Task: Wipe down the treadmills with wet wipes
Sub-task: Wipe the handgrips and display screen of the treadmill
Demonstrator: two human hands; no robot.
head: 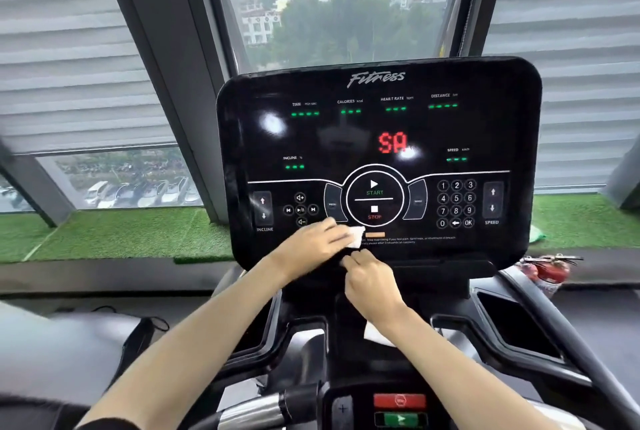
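Observation:
The treadmill's black console fills the middle of the view, lit with "SA" in red. My left hand holds a white wet wipe flat against the console's lower edge, just under the STOP button. My right hand sits right below it with its fingers curled, their tips close to the wipe's lower corner; I see nothing held in them. Another white piece lies on the treadmill's centre ledge under my right wrist, partly hidden.
Cup-holder recesses flank the centre post, with grey handrails below them. Red and green buttons sit at the bottom. Behind the console are a window, artificial grass and a red fire extinguisher at the right.

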